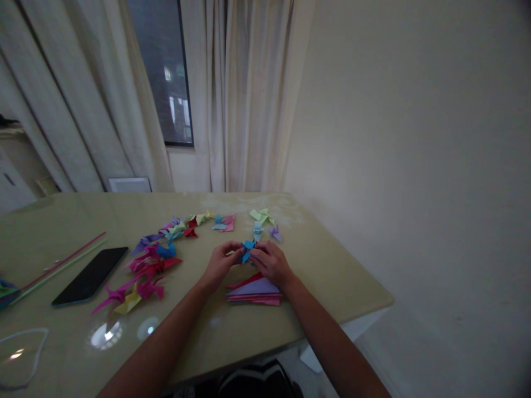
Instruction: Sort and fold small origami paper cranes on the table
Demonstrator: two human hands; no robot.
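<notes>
Both my hands meet over a small blue folded paper piece (248,248) on the beige table (340,276). My left hand (219,263) pinches its left side. My right hand (271,261) pinches its right side, fingers closed on it. Just below my hands lies a stack of folded paper sheets (255,291) in purple, pink and red. Several finished paper cranes (151,265) in pink, red, yellow and blue lie to the left, and more (261,218) in green, light blue and purple lie beyond my hands.
A dark phone (91,275) lies flat at the left. Thin pink and green sticks (62,265) lie beside it. A clear rounded object (20,356) sits at the near left corner. The table's right edge is close to a plain wall; curtains and a window stand behind.
</notes>
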